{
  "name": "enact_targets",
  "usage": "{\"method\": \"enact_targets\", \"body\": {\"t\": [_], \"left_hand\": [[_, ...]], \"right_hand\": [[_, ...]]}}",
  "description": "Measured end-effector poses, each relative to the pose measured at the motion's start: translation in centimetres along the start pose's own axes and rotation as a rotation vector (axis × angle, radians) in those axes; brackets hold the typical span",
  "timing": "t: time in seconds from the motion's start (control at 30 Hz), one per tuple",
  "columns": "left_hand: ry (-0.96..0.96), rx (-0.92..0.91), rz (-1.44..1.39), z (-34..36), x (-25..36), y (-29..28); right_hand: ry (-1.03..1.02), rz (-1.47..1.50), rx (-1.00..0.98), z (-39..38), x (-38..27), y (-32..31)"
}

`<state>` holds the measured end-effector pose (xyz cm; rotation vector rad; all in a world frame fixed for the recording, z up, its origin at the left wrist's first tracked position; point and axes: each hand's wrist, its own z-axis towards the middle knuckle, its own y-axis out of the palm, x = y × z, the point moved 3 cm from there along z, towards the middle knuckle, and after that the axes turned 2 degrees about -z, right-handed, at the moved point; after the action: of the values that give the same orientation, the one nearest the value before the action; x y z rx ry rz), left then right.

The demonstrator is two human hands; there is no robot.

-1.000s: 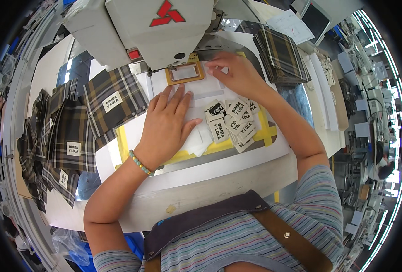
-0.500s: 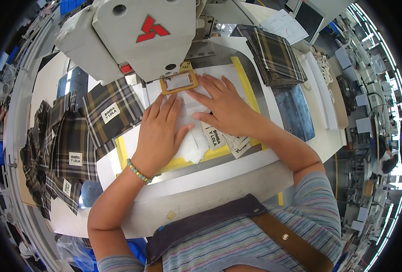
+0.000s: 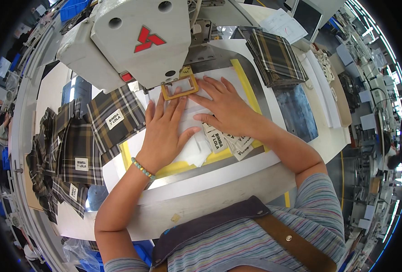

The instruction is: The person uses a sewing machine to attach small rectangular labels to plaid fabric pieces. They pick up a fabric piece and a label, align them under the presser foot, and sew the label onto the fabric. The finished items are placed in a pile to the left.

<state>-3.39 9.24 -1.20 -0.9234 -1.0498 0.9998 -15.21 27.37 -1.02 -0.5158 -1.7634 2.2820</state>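
My left hand [image 3: 165, 131], with a beaded bracelet [image 3: 143, 168] at the wrist, lies flat with fingers stretched on a white sheet [image 3: 192, 117]. Its fingertips reach the near-left edge of a small brass-coloured rectangular frame [image 3: 182, 94] under the sewing machine's head [image 3: 139, 43]. To the frame's right, my right hand [image 3: 230, 108] is spread flat on the sheet, fingertips close beside the frame's right edge. Below the right palm lie several cream printed labels [image 3: 217, 142], partly covered by the hand. Folded white pieces [image 3: 194, 149] lie between the hands. Neither hand grips anything.
On the left lie several plaid fabric pieces [image 3: 81, 152] with light labels. A stack of plaid pieces [image 3: 278, 56] stands at the back right, near white papers [image 3: 283, 23]. Yellow tape [image 3: 247, 86] borders the work plate. The table's front edge [image 3: 196, 206] is close to my body.
My left fingers have slid forward, so one fingertip now overlaps the brass frame. The right hand stays almost in place. The whole view has shifted and tilted slightly.
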Motion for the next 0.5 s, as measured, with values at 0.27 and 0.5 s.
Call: {"method": "enact_targets", "body": {"t": [0.27,0.5], "left_hand": [[0.015,0.007,0.04,0.22,-0.14,0.25],[0.024,0.015,-0.052,0.61,-0.43,-0.32]], "right_hand": [[-0.003,-0.01,0.007,-0.11,0.01,0.38],[-0.033,0.017,0.084,-0.12,-0.16,-0.37]]}}
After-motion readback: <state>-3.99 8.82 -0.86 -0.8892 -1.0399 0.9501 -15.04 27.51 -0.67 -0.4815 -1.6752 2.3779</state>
